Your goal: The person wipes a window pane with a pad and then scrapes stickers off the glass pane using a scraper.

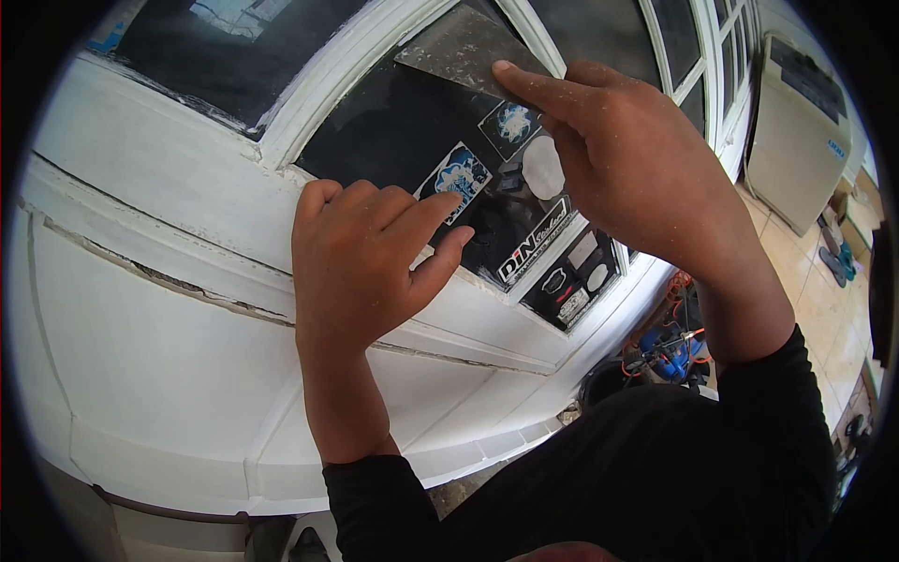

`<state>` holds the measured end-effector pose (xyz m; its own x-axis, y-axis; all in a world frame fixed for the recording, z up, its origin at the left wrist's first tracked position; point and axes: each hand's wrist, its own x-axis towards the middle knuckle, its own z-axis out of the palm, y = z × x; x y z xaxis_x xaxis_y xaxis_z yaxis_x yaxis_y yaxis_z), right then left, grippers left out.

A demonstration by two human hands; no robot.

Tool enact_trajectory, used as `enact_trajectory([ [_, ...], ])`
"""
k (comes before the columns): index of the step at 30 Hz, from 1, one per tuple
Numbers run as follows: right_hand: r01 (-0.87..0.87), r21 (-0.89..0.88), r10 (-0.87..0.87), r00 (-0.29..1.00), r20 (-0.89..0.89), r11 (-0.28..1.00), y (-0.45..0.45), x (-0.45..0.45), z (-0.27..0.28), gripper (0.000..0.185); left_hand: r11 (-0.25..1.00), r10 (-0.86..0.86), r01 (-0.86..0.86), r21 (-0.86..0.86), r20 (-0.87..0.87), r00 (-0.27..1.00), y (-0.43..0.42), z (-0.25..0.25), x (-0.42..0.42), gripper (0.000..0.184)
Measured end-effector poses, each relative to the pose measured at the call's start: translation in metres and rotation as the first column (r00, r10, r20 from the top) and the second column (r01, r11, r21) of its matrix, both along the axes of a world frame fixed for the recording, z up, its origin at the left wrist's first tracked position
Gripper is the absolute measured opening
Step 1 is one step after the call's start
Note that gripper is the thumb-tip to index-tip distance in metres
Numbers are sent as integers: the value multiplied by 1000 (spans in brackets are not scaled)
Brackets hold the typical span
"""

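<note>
My left hand (361,262) rests at the lower edge of a dark window pane (351,140), its thumb and forefinger spread apart near a blue and white sticker (456,180). In my right hand (637,150) is a flat grey plate (459,47) with pale specks, lying against the upper part of the pane. The right forefinger is stretched along the plate; the other fingers are curled, partly hidden. Below the right hand, a second blue sticker (513,124), a round pale sticker (543,169) and a black and white lettered sticker (534,242) are on the glass.
White window frames (314,89) surround the panes, above a white panel (159,318) with a cracked ledge (178,281). At the lower right are a blue machine (670,356) and orange hoses. A pale appliance (796,131) and footwear (836,264) stand on the tiled floor (782,234).
</note>
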<state>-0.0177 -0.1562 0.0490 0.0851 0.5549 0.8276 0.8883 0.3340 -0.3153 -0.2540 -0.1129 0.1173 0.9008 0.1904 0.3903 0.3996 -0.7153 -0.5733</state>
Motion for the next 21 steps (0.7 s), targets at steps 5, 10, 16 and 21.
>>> enact_trajectory([
  [5, 16, 8, -16, 1000, -6, 1000, 1, 2, 1, 42, 1000, 4, -4, 1, -7, 1000, 0, 0, 0, 25],
  [10, 30, 7, -30, 1000, 2, 1000, 2, 3, 3, 41, 1000, 12, -12, -8, -4, 1000, -1, -1, 1, 26],
  [16, 28, -4, -28, 999, -20, 1000, 2, 4, 4, 40, 1000, 5, -5, -3, 0, 1000, -1, -1, 0, 25],
  [21, -32, 46, 34, 999, -33, 998, 1, 10, -4, 45, 1000, -29, 28, 9, 14, 999, -2, 0, 1, 23],
])
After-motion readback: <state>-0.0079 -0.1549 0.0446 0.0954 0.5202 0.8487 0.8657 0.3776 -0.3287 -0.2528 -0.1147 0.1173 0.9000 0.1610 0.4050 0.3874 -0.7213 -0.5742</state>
